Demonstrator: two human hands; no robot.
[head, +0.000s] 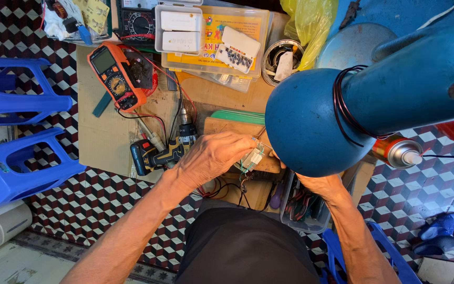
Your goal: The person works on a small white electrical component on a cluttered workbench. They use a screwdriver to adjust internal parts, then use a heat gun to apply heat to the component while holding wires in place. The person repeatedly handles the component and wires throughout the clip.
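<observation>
While the blue lamp shade (311,123) hid most of my right hand (319,184), so its grip I couldn't tell, my left hand (211,158) pinched the small white connector (252,156) just left of the shade, nearer than the right.

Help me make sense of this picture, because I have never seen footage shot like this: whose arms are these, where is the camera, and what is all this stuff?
The camera sits on a person's head and looks straight down, so the two bare arms are their own. The left hand pinches a small white connector with thin wires over a wooden block. The right hand is mostly hidden behind a big blue lamp shade, so what it holds cannot be told. On the low work board lie an orange multimeter, a cordless drill and clear plastic parts boxes. A spray can lies at the right, and blue plastic stools stand on the tiled floor.
</observation>
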